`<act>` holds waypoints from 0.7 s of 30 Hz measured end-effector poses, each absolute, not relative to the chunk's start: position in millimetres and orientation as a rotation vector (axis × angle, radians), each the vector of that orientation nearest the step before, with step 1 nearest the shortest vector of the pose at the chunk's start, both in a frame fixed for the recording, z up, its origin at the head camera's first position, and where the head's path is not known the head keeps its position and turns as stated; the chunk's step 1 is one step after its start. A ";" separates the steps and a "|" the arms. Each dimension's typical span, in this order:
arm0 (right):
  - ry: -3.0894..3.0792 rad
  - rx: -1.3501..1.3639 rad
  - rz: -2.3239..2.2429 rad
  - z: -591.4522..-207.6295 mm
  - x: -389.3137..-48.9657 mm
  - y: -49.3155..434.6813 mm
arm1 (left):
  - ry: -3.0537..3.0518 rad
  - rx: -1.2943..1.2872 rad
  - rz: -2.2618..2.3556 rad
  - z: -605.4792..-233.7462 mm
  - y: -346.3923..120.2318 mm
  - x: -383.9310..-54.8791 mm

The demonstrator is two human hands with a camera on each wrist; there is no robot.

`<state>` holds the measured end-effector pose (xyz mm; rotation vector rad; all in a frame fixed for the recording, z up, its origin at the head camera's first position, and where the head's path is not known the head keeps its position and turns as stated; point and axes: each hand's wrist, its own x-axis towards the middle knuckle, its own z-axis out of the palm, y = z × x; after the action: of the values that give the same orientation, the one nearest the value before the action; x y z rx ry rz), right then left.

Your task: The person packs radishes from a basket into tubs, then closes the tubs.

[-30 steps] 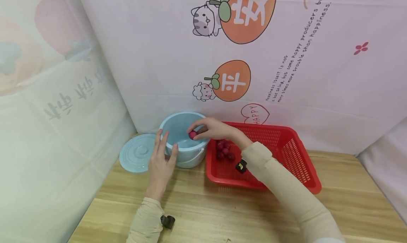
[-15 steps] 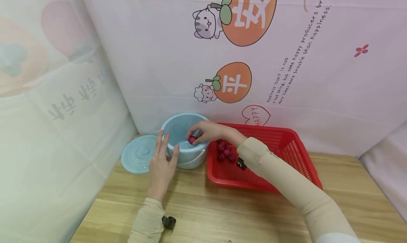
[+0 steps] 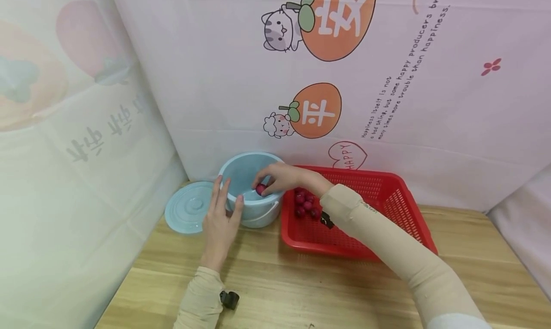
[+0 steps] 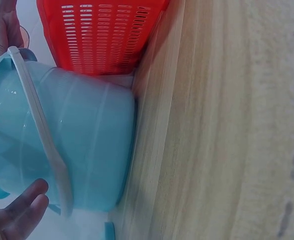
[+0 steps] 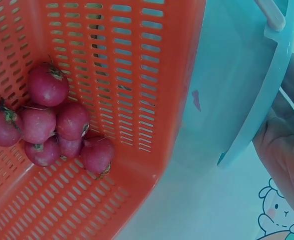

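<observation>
In the head view my right hand (image 3: pixel 282 177) reaches over the rim of a light blue bucket (image 3: pixel 254 210) and pinches a red radish (image 3: pixel 260 189) inside its mouth. My left hand (image 3: pixel 220 226) rests against the bucket's near left side, fingers extended at the rim and thumb apart. The left wrist view shows the bucket's wall (image 4: pixel 87 135) with its pale handle (image 4: pixel 44 132) hanging down and two fingertips (image 4: pixel 33 202) beside it. Several more radishes (image 5: pixel 47 122) lie clustered in a corner of the red basket (image 5: pixel 156 150), just right of the bucket.
A round light blue lid (image 3: pixel 188 207) lies on the wooden table (image 3: pixel 275 290), left of the bucket. Behind stands a printed white cloth (image 3: pixel 206 80), with another cloth (image 3: pixel 107 185) along the left. The slotted red basket sits close to the bucket.
Compared with a second ago, my right hand has dipped slightly lower into the bucket with the radish. Over the last half second it stays nearly still. My left hand keeps its place.
</observation>
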<state>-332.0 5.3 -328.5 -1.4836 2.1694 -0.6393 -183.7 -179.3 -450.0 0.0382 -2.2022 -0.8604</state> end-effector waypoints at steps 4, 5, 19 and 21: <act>2.214 -1.463 -0.643 -329.3 -331.7 3.5 | -2.209 0.033 -0.851 -450.6 -181.1 -184.3; 2.218 -1.463 -0.647 -329.6 -331.9 3.1 | -2.210 0.031 -0.851 -450.6 -181.6 -184.4; 2.153 -1.491 -0.833 -337.2 -334.0 9.2 | -2.202 0.030 -0.845 -449.4 -181.2 -184.5; 2.137 -1.490 -0.860 -337.9 -333.9 9.9 | -2.207 0.030 -0.851 -449.4 -180.9 -184.2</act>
<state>-333.9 9.9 -337.9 -1.4896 2.1374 -0.8595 -184.2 -180.9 -449.4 0.0297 -2.2065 -0.8513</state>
